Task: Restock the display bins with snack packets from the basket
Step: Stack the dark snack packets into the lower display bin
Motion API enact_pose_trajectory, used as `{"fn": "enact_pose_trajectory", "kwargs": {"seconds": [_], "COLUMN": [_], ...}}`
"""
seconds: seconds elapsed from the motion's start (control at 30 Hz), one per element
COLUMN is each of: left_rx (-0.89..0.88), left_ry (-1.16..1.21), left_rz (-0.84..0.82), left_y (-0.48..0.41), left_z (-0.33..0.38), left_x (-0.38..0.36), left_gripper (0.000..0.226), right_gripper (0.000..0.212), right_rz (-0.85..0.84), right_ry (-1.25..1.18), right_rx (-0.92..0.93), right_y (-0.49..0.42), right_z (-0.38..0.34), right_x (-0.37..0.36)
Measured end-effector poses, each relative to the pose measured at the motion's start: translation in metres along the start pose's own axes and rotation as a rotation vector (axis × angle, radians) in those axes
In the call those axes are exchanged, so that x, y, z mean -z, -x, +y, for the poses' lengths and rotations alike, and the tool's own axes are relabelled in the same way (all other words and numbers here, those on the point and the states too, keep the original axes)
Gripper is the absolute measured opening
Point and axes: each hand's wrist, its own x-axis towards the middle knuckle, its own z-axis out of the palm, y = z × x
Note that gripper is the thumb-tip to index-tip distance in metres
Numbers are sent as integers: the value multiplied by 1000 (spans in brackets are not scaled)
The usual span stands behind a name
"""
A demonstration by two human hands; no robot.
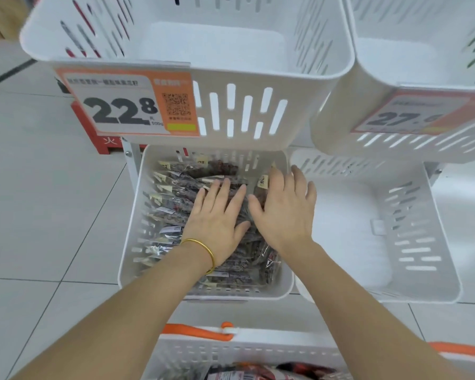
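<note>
Neither hand had a grip on anything. The left hand point(217, 218) lay palm down with its fingers straight and spread, pressing on the snack packets point(173, 198) in the middle of the frame. The right hand point(283, 209) lay just beside it in the same way, flat on the packets, with thumb tips close together and its outer fingers reaching the right wall of the bin. A gold bangle point(203, 248) circled the left wrist.

The snack packets were clear bags of dark contents with pale labels. They were stacked in overlapping rows and filled the lower left bin point(129, 242), a white slotted plastic tub at the centre of the frame. Touching its right side stood the lower right bin point(422, 242), the same kind of tub.

Above these, towards the top of the frame, sat the upper left bin point(231, 111) and, beside it, the upper right bin point(340, 119), both white and slotted. An orange and white price tag point(126, 105) reading 22.8 hung on the front of the upper left bin. A second price tag point(412, 116), blurred, hung on the upper right one.

At the bottom edge of the frame, between the forearms, was the white basket point(244, 349) with an orange handle point(198, 331). Red and black packets point(244, 375) showed inside it. Pale floor tiles point(39, 215) filled the left of the frame, and a red stand point(104, 144) sat on them behind the bins.
</note>
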Motion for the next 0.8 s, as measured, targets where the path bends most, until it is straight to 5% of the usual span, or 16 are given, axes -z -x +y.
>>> {"fn": "enact_pose_trajectory", "kwargs": {"seconds": [0.17, 0.33, 0.6, 0.8], "left_rx": [2, 10, 8, 4], "left_ry": [-15, 3, 7, 32], "left_rz": [-21, -9, -24, -58], "left_y": [0, -1, 1, 1], "left_z": [3, 0, -2, -4], "left_x": [-1, -3, -2, 2], "left_gripper": [63, 67, 67, 67], "right_gripper": [27, 27, 79, 67], "right_rz": [130, 59, -174, -83], "right_ry": [82, 95, 293, 182], "right_rx": [28, -19, 217, 243], "right_y": [4, -15, 30, 24], "right_z": [6, -4, 21, 9], "right_x": [3, -2, -7, 7]}}
